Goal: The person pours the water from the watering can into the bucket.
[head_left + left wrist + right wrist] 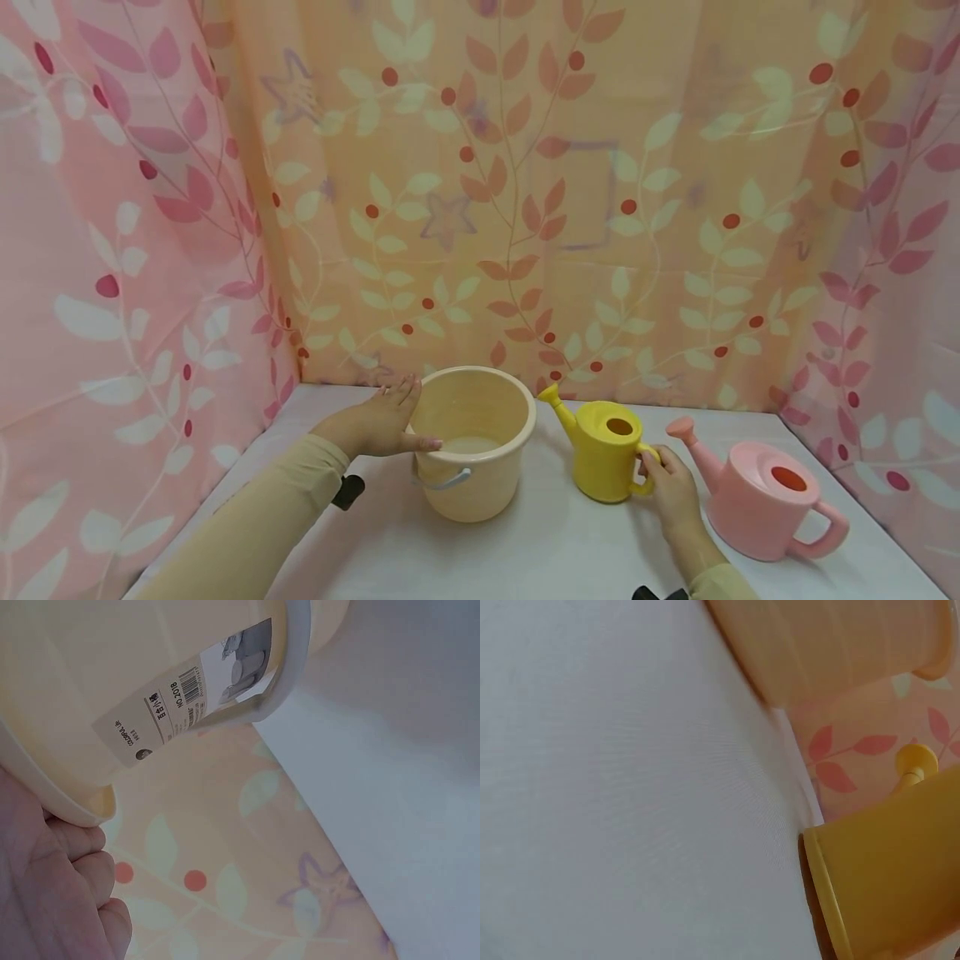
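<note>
A cream bucket (480, 492) with a grey handle (446, 481) stands on the white surface. My left hand (378, 421) rests at its left rim, fingers stretched out and thumb lying over the rim. The left wrist view shows this hand's fingertips (94, 862) beside the rim, near a printed label (161, 709). To the bucket's right is a yellow watering can (603, 458), its spout pointing toward the bucket. My right hand (671, 492) grips the can's handle (645, 471). In the right wrist view the yellow can (892, 862) shows, while the hand is out of sight.
A pink watering can (765, 508) stands right of my right hand, its spout toward that hand. Leaf-patterned cloth (510, 208) hangs behind the white tabletop (555, 550) and along both sides.
</note>
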Tool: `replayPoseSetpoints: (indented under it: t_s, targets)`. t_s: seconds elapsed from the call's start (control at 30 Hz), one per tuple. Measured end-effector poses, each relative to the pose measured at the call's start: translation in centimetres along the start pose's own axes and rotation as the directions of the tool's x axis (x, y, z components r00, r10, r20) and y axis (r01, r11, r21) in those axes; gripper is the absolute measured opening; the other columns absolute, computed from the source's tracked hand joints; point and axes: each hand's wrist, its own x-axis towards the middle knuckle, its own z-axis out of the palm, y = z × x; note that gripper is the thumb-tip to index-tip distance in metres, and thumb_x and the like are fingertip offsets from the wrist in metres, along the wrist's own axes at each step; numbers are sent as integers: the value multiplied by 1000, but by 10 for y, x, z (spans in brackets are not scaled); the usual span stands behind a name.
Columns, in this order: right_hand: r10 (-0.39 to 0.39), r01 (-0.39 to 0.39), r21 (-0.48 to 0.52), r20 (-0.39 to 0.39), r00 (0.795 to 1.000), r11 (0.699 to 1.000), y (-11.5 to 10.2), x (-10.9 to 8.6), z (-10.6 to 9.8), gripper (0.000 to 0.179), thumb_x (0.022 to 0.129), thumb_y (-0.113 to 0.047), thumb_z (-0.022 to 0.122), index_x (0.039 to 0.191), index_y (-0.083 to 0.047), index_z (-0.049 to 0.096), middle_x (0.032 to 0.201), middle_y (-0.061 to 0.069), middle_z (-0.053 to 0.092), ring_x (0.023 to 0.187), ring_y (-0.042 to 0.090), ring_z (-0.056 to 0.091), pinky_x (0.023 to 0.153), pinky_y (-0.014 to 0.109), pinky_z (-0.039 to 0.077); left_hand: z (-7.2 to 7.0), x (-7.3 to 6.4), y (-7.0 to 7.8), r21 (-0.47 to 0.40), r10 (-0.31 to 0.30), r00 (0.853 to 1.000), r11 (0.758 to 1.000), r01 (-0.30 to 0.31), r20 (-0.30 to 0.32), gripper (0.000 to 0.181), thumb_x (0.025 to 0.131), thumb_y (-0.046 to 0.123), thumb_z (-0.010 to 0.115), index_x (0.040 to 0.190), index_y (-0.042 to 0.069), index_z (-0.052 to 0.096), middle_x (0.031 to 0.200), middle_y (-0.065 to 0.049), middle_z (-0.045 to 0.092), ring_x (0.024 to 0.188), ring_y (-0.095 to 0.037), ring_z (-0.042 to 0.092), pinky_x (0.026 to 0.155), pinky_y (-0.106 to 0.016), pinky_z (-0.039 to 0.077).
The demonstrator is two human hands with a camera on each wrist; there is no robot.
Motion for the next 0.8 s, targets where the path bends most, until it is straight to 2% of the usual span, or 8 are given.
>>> replayPoseSetpoints:
  t_s: [0.23,0.4,0.57,0.8]
  targets:
    - [41,-40,-5,80,996,999,0,-1,-9,36,98,-26,43,112,6,53,83,2,55,85,9,44,74,23,39,1,1,-2,0,5,1000,1000,-5,1,113,76,77,39,142,-10,11,149,-27,8,138,-35,8,110,-49,11]
    - [46,-38,-71,108,993,997,1,-1,-12,39,97,-30,43,114,3,55,88,3,58,90,8,43,78,23,36,1,0,-1,-5,-2,1000,1000,2,0,112,76,76,40,142,-10,12,148,-27,8,138,-35,7,110,-49,12]
    - [-19,34,-186,81,997,982,6,1,-15,37,94,-33,50,107,0,60,89,4,62,83,0,48,72,16,38,0,0,1,-9,-3,1000,1000,3,-3,109,78,73,43,142,-10,12,148,-27,8,138,-35,7,110,-49,12]
    - [-123,131,-190,53,991,973,3,2,-23,32,92,-24,56,108,3,60,97,12,64,78,-6,50,68,10,41,2,2,-2,2,-8,1000,1000,8,5,111,77,75,41,142,-9,10,149,-26,6,138,-34,6,110,-49,11]
